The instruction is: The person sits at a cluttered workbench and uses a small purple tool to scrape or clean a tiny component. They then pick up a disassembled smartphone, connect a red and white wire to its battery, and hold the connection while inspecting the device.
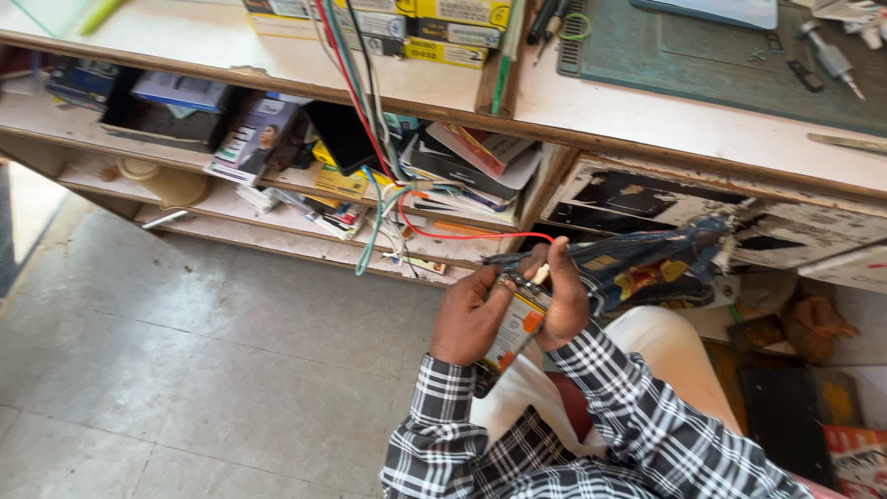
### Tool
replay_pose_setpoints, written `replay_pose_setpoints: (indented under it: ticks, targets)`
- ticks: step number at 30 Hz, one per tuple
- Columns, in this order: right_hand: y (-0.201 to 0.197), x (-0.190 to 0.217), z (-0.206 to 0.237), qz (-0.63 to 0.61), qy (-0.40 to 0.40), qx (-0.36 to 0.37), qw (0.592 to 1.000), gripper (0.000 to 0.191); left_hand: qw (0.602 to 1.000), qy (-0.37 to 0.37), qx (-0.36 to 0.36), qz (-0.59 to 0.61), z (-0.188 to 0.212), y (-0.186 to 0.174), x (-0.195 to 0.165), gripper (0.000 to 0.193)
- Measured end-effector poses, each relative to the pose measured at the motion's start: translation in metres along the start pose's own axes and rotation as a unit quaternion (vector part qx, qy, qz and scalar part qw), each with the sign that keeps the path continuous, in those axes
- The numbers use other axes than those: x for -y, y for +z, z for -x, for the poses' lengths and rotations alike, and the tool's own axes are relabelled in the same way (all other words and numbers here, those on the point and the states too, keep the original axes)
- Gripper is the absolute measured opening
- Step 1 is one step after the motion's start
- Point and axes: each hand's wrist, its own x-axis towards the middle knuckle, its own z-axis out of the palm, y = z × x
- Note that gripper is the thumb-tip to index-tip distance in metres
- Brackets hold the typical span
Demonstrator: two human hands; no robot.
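My left hand (469, 316) and my right hand (565, 298) are together below the counter edge, both closed around a small flat rectangular pack (514, 330) with a white, orange and dark label. My right hand also pinches a thin pale probe tip (540, 273) from which a red wire (443, 233) runs up to the counter. My sleeves are black-and-white check. The pack's far end is hidden by my fingers.
A wooden counter (665, 125) holds a green mat (702, 55), yellow boxes (443, 28) and small tools. Shelves (277, 176) below are crammed with boxes, booklets and hanging cables (374, 139). A crumpled blue bag (656, 263) lies by my right hand. Grey tiled floor (185, 351) lies left.
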Motion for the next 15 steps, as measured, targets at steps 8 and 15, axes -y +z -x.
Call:
replay_pose_setpoints:
  ticks: [8,15]
  targets:
    - [-0.018,-0.005,-0.009,-0.018,0.001,-0.011,1.000,0.059,0.997,0.072,-0.016,0.004,-0.006,0.013,0.006,0.028]
    - [-0.023,0.006,-0.007,0.016,0.023,0.010,1.000,0.063,1.000,-0.001,-0.006,-0.030,-0.004,0.011,-0.015,0.031]
